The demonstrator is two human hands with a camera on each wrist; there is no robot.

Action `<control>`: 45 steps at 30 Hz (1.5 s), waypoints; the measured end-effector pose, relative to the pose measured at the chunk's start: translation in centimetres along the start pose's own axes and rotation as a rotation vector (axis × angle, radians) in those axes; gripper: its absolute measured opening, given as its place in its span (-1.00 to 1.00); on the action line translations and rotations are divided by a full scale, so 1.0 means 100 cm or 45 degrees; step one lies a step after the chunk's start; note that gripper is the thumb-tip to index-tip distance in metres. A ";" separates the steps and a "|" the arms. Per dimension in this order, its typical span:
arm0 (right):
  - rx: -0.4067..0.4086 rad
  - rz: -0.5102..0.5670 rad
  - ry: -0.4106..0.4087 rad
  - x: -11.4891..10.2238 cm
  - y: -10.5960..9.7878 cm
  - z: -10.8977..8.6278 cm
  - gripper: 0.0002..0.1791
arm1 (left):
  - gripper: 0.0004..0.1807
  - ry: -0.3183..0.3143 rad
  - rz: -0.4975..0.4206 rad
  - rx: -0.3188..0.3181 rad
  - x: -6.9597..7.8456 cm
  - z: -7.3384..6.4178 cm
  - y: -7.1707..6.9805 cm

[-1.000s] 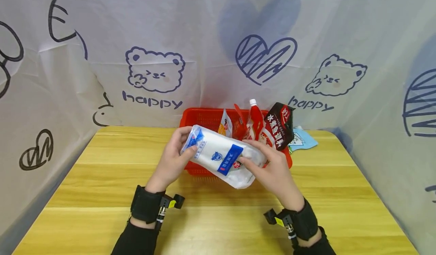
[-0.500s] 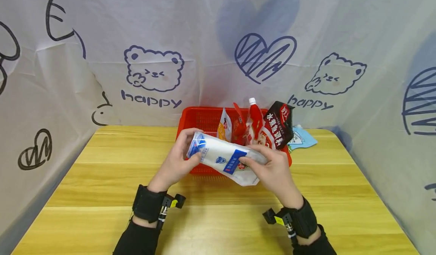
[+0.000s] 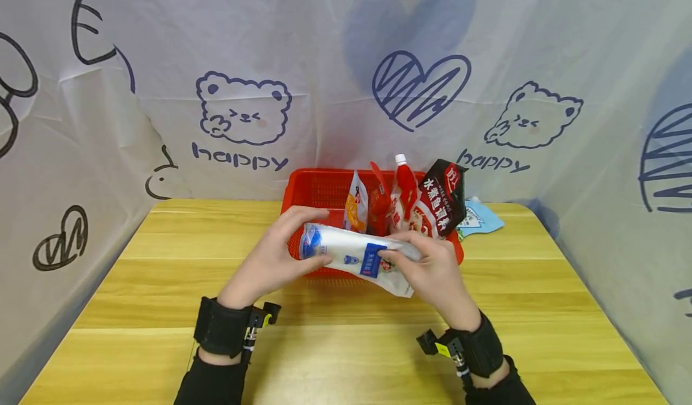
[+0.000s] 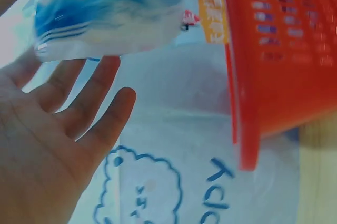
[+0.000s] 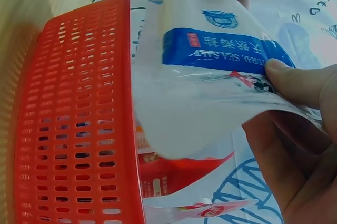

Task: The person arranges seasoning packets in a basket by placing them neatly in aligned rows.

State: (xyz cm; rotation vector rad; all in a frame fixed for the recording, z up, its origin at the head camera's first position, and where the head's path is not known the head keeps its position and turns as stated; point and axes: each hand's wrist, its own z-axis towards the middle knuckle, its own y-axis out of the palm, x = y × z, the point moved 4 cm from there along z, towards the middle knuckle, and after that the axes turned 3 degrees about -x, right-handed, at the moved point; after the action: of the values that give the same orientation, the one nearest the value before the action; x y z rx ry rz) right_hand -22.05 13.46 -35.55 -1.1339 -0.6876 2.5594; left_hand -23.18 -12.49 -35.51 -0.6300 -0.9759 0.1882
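Observation:
A white and blue bag of sea salt is held in the air over the front of a red basket. My right hand pinches the bag's right end, thumb on the printed face and fingers behind, as the right wrist view shows. Around the bag's left end, my left hand is spread wide, with the thumb low and the fingers above. In the left wrist view its fingers are fairly straight, and their tips overlap the edge of the bag.
Upright in the basket stand an orange and white packet, a red packet, a red pouch with a white cap and a black seasoning packet. A light blue pouch lies right of it on the wooden table.
The bag has tilted, so less of its printed face shows and its left end sits lower. My left hand has loosened from that end and spread its fingers; the right keeps its pinch.

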 end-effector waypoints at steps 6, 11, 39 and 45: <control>-0.083 -0.005 -0.021 -0.002 0.004 0.000 -0.75 | -0.43 0.057 0.213 -0.060 0.010 -0.001 0.003; -0.122 -0.029 -0.036 -0.003 0.007 0.000 -0.75 | -0.54 0.024 0.258 -0.144 0.011 0.000 0.010; 0.058 0.060 0.085 0.003 0.006 -0.001 -0.27 | -0.61 0.090 0.069 0.144 0.005 -0.001 0.000; 0.087 0.138 0.102 0.003 0.007 -0.002 -0.30 | -0.59 0.087 0.041 0.162 0.007 -0.001 -0.002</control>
State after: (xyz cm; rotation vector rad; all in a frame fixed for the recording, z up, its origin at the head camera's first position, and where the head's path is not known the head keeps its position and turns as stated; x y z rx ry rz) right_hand -22.18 13.05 -36.21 -1.2761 -0.5298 2.5872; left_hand -22.75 -12.41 -34.98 -0.5325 -0.8811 0.2541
